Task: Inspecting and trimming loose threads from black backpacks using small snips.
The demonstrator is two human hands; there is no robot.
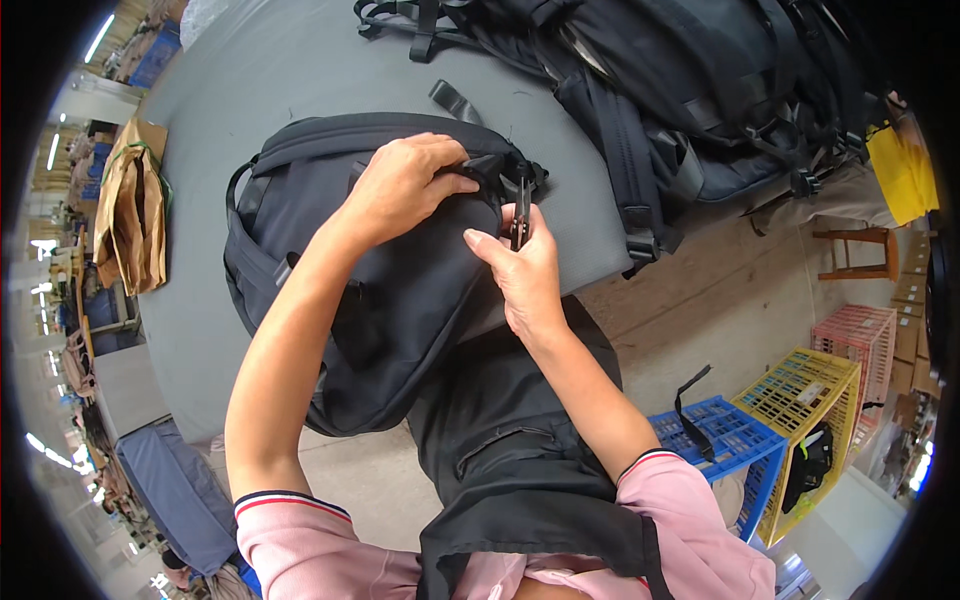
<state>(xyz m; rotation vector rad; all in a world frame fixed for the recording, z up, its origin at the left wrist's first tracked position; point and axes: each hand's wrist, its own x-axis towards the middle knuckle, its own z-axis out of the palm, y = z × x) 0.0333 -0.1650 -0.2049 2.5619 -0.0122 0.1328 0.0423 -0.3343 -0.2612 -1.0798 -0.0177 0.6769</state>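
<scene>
A black backpack lies on the grey tabletop, partly over its near edge. My left hand is closed on the backpack's upper right part, thumb and fingers pinching dark fabric near the seam; the exact bit pinched is hidden. Beside it, at the bag's right edge, my right hand holds a pair of small thread snips, blades pointing away from me. The snips' tips are close to the bag's edge and some dark webbing. Whether the tips touch it, I cannot tell. A short loose strap end sticks out beyond the bag.
More black backpacks are piled at the far right of the grey table. A brown paper bag stands at the left edge. Blue, yellow and pink plastic crates stand at right, near a wooden stool.
</scene>
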